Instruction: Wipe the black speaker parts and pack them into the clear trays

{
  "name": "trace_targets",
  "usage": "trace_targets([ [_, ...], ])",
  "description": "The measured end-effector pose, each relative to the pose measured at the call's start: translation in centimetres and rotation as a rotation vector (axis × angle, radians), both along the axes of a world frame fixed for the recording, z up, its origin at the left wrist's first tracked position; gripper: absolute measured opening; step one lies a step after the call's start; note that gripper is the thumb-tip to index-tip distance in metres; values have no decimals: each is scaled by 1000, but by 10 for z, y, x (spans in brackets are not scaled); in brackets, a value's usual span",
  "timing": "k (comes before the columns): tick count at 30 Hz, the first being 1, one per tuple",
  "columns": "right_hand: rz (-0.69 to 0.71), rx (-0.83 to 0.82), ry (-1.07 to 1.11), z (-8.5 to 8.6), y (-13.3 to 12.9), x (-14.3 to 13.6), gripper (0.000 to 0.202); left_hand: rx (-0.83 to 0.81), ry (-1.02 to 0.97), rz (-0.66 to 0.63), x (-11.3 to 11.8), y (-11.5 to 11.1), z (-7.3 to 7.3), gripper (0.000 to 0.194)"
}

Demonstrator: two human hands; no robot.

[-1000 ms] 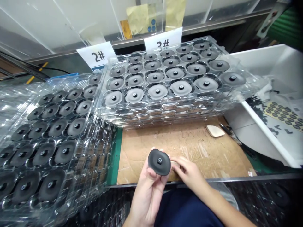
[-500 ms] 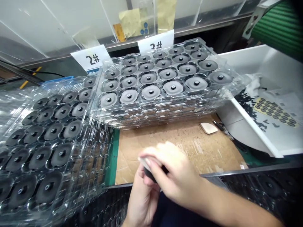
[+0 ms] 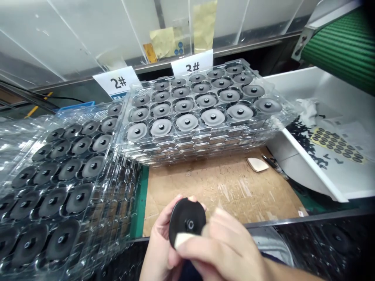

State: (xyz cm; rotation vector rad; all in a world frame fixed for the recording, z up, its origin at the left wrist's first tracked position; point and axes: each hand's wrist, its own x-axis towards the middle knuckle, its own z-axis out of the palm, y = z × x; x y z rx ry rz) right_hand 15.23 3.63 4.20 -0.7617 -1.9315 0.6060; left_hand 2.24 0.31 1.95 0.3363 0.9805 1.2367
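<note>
Near the front edge of the table, my left hand (image 3: 160, 244) is closed around the rim of a round black disc (image 3: 190, 212), whose face with a small raised hub is turned up toward me. My right hand (image 3: 222, 249), somewhat blurred, pinches a small white pad (image 3: 182, 239) against the lower part of that face. My right fingers cover much of the pad, so its full shape is hidden. Beyond both hands lies a brown cardboard sheet (image 3: 205, 187).
Stacked clear trays (image 3: 175, 146) of similar discs stand behind the cardboard, and another tray stack (image 3: 96, 187) is at left. A cream pad (image 3: 258, 164) and a dark pen-like tool (image 3: 274, 166) lie at right. Beside them is a white bin (image 3: 319, 168) with black scraps and a yellow sticker sheet (image 3: 336, 143).
The disc has turned to show its hub face, formerly mostly covered by my right hand. My right hand has moved lower with the white pad. The camera view has shifted slightly.
</note>
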Motion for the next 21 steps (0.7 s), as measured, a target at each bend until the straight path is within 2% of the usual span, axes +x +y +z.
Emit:
trace_targets([
  [3,-12,-135,-103,-6,-5,15,18,-13,6,87,3,2,7,49],
  [6,-142,-168,-103,-9,-11,20,22,-53,11,159,11,5,15,59],
  [9,-126,-93,-108,-11,-18,19,28,-91,11,190,16,8,20,55],
  [12,-23,-186,-93,-10,-14,22,24,-82,62,244,17,8,21,53],
  [13,-37,-241,-83,-7,-10,24,22,-70,91,271,17,8,21,51],
  [15,-151,-319,-41,1,-1,24,20,-43,157,325,21,7,21,47],
  [17,-280,-309,36,11,3,18,20,-32,227,374,25,6,21,42],
  [18,-302,-274,81,14,3,13,21,-27,257,396,28,5,21,41],
  [19,-292,-229,121,16,3,7,23,-21,285,418,29,4,20,39],
  [21,-185,-201,129,14,0,-2,24,-23,326,442,28,3,15,40],
])
